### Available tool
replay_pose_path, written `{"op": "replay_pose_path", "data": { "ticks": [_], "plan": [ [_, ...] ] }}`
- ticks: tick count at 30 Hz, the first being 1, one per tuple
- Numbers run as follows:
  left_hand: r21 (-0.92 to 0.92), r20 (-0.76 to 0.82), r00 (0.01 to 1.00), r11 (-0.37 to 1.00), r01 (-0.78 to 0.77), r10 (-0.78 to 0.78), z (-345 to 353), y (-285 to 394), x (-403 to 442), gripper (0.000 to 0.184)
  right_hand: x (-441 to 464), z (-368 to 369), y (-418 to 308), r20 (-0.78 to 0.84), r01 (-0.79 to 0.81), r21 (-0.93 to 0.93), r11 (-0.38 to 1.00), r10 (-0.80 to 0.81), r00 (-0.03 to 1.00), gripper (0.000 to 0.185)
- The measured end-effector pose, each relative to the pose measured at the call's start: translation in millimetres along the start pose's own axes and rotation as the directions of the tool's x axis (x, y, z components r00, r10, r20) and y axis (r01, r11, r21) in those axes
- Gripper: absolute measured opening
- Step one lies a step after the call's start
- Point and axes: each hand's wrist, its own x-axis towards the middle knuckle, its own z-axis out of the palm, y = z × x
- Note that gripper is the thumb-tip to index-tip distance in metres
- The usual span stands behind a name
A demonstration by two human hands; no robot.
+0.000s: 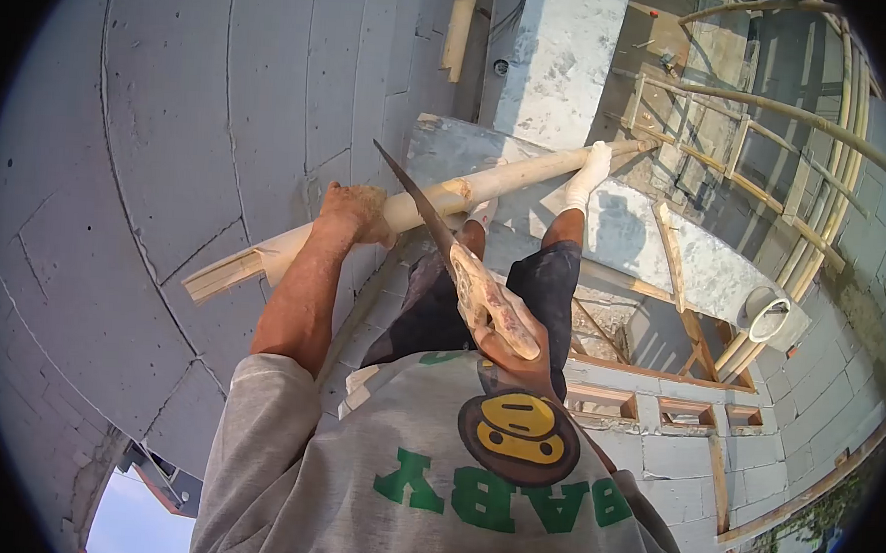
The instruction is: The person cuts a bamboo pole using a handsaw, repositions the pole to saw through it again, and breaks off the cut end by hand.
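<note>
A long bamboo pole (513, 177) slants across the view, with a split, broken end at the lower left. My left hand (354, 215) is closed around the pole near that end. In my right hand (508, 330) is the pale wooden handle of a saw (414, 190). The dark, pointed blade reaches up and left across the pole, between my left hand and a cut notch in the bamboo; whether it touches is unclear. My feet, in white coverings, stand beside the pole, one close against it.
A grey block wall (263, 87) rises at the left. A narrow concrete slab (665, 243) lies under my feet, with a white bucket (765, 313) at its right end. Bamboo scaffolding (740, 152) and a wooden ladder-like frame stand at the upper right, above a lower floor.
</note>
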Motion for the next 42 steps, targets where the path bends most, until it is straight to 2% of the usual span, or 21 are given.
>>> {"op": "replay_pose_path", "data": {
  "ticks": [2,3,6,9,12,13,14,15,17,19,20,23,25,26,27,32,33,34,37,39,42],
  "plan": [
    [0.002,-0.017,1.0,1.0,0.0,0.001,12,-4,-3,0.058,-34,-16,-63,-0.023,-0.218,-0.146,0.965,0.217,0.976,0.048],
    [0.009,-0.022,1.0,1.0,0.001,0.0,12,-4,-2,0.058,-54,-30,-47,-0.088,-0.275,0.027,0.961,0.277,0.957,0.047],
    [0.032,-0.027,1.0,0.999,0.017,-0.016,9,-2,-1,0.06,-24,-8,-33,-0.059,-0.175,-0.161,0.971,0.167,0.984,0.047],
    [0.021,-0.024,0.999,0.999,0.039,-0.038,6,-1,-3,0.061,66,20,9,0.035,-0.138,0.149,0.979,0.134,0.99,0.045],
    [0.019,0.039,0.999,1.0,0.006,-0.007,11,3,-8,0.061,27,9,11,-0.083,-0.327,0.101,0.94,0.336,0.938,0.043],
    [0.004,0.014,1.0,1.0,0.013,-0.013,0,-1,-1,0.061,9,5,-14,-0.044,0.116,-0.155,0.981,-0.124,0.991,0.048],
    [-0.006,0.036,0.999,1.0,0.009,-0.009,3,-2,-5,0.061,-26,-10,-45,-0.025,-0.177,-0.042,0.983,0.176,0.984,0.051],
    [0.007,0.069,0.998,1.0,0.001,-0.001,14,-1,-10,0.061,-53,-19,-54,-0.035,-0.259,0.093,0.961,0.263,0.964,0.053],
    [0.031,0.036,0.999,0.999,0.013,-0.014,9,-3,0,0.062,-52,-23,-56,0.012,-0.119,-0.181,0.976,0.123,0.992,0.052],
    [0.033,0.018,0.999,0.999,0.041,-0.042,6,-5,1,0.063,-4,5,-13,-0.09,-0.01,-0.075,0.997,0.003,0.996,0.046],
    [0.034,0.025,0.998,0.998,0.051,-0.052,9,-3,0,0.063,27,9,0,-0.066,-0.16,-0.107,0.981,0.154,0.986,0.041],
    [0.019,0.023,0.999,0.999,0.027,-0.028,8,-1,0,0.063,38,16,-8,-0.051,-0.17,0.01,0.985,0.17,0.984,0.041],
    [-0.006,0.01,1.0,1.0,0.026,-0.026,6,-2,1,0.063,23,9,-3,-0.05,0.033,-0.041,0.999,-0.035,0.998,0.045],
    [-0.014,0.013,1.0,1.0,0.028,-0.028,7,-4,-1,0.063,-2,4,-28,-0.056,-0.133,0.133,0.982,0.141,0.988,0.05],
    [-0.009,0.032,0.999,1.0,0.024,-0.023,10,-4,-2,0.063,-27,-10,-44,-0.063,-0.192,0.035,0.981,0.194,0.979,0.051],
    [0.022,0.004,0.998,0.998,0.059,-0.059,9,-1,1,0.064,24,15,1,-0.076,0.071,-0.184,0.98,-0.087,0.993,0.042],
    [0.017,0.007,0.998,0.998,0.059,-0.059,10,0,1,0.064,59,23,0,-0.03,-0.099,0.062,0.993,0.101,0.994,0.037],
    [0.009,0.008,0.998,0.998,0.06,-0.06,10,0,1,0.064,90,30,3,-0.029,-0.08,0.127,0.989,0.084,0.996,0.035],
    [0.007,-0.016,1.0,1.0,0.023,-0.023,9,-3,4,0.064,66,24,-17,-0.033,-0.234,0.013,0.972,0.235,0.972,0.036],
    [-0.015,0.007,1.0,1.0,0.01,-0.01,14,-7,0,0.063,15,4,-26,-0.058,-0.068,-0.211,0.975,0.057,0.997,0.042],
    [-0.02,0.016,1.0,1.0,0.017,-0.016,1,-5,4,0.063,-16,-8,-60,-0.047,-0.114,-0.138,0.984,0.108,0.993,0.048]
  ]
}}
